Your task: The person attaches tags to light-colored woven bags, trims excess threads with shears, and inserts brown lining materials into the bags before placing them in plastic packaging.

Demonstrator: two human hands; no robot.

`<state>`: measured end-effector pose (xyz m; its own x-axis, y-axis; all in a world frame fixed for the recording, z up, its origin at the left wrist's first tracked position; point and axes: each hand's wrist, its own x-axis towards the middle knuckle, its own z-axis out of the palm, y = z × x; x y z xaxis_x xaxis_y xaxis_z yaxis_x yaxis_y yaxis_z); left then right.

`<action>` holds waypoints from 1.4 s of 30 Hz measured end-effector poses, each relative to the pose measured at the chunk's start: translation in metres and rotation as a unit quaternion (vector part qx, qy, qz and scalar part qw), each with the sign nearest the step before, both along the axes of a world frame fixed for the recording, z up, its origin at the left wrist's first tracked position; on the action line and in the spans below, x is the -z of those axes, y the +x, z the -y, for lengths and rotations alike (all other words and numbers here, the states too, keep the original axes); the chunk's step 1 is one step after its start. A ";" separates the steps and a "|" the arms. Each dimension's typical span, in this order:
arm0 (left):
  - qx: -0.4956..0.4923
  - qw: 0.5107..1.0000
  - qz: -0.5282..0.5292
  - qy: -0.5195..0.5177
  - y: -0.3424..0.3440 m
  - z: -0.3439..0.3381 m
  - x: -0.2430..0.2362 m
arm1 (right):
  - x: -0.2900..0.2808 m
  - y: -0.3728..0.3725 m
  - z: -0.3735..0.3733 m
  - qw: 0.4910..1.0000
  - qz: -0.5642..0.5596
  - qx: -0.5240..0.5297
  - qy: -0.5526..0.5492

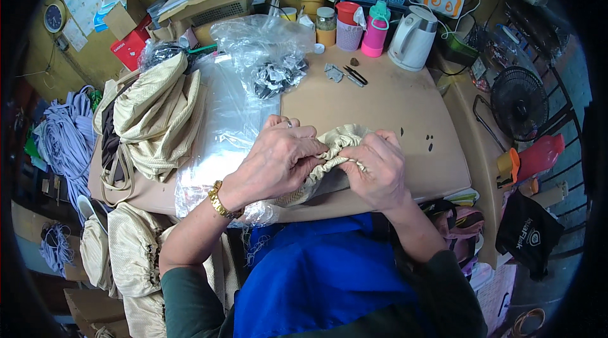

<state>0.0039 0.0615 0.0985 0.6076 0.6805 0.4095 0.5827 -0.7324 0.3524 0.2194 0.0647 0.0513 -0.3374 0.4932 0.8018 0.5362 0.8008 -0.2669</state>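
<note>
Both my hands are at the front edge of the table, closed on a cream fabric piece [345,136] with a bunched, gathered edge. My left hand [278,153], with a gold watch at the wrist, pinches the gathers from the left. On the other side, my right hand [379,170] grips the same edge with thumb and fingers. The two hands are close together, and the fabric's lower part hangs toward my blue apron [323,262]. My fingertips are partly hidden in the folds.
Left of my hands lie clear plastic bags [218,116] and a pile of cream fabric pieces [161,116]. Farther back are a plastic bag of small dark pieces [272,78], thread snips [356,76], a pink bottle [375,31] and a white kettle [413,40]. A black fan [519,104] stands right.
</note>
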 end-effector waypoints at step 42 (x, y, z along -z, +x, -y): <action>-0.319 0.695 0.458 -0.453 -0.250 0.089 0.155 | 0.123 -0.105 0.003 0.385 -0.375 -0.251 -0.805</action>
<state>-0.2457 -0.0280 -0.0566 -0.1696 0.9226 -0.3464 -0.0864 0.3362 0.9378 0.1144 0.0617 -0.0716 -0.6858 0.5786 -0.4415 -0.2898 -0.7735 -0.5636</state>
